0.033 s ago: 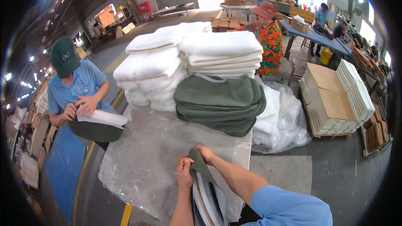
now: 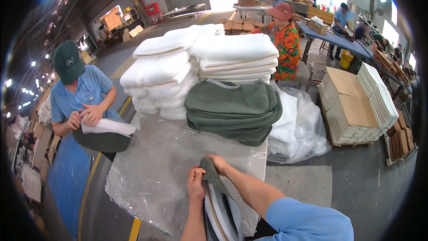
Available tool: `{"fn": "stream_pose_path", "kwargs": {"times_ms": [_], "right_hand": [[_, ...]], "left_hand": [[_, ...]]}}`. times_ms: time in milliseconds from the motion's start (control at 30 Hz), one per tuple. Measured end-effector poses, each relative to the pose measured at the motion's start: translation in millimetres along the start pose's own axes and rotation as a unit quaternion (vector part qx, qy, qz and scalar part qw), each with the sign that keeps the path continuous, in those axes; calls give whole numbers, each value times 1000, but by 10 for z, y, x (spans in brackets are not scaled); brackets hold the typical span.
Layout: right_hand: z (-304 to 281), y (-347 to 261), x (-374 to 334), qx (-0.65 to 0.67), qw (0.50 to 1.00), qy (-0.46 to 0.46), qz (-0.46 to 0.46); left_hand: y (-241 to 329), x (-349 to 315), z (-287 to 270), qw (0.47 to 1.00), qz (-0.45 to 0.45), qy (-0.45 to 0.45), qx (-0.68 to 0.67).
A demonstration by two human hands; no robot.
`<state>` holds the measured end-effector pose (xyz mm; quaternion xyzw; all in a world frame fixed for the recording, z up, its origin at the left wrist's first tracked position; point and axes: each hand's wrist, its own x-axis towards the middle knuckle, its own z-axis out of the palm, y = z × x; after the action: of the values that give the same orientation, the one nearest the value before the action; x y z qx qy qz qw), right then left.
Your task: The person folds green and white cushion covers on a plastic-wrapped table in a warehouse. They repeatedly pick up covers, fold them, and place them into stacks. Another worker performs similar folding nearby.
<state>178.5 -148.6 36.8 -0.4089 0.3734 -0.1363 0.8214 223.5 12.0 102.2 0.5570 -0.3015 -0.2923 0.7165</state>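
Near the front edge of the table, my left hand (image 2: 195, 184) is closed on the near-left edge of a dark green fabric cushion cover (image 2: 211, 169). My right hand (image 2: 217, 165) grips the cover's far end from the other side, its fingers partly hidden behind the cloth. Inside the cover's long opening lies a white pad (image 2: 218, 212), with a brown strip running along it. The cover stands tilted toward me, and its lower end runs out of view. Beyond my hands rests a pile of dark green cushion covers (image 2: 232, 107).
Tall stacks of folded white padding (image 2: 160, 67) stand behind the green pile on the plastic-wrapped table (image 2: 151, 165). At left, a co-worker (image 2: 84, 93) in a blue shirt holds another green cover with white padding. Clear plastic sheeting (image 2: 307, 129) and a cardboard-topped white stack (image 2: 352, 102) are at right.
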Motion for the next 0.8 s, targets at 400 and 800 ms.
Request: {"fn": "stream_pose_path", "kwargs": {"times_ms": [400,800], "right_hand": [[-167,1138,-681,-3,999,37,-16],[-609,1532,-2571,5,982,-43,185]], "left_hand": [[482,110,148,996,77,-19,38],[839,-158,-312,983,152,91,48]]}}
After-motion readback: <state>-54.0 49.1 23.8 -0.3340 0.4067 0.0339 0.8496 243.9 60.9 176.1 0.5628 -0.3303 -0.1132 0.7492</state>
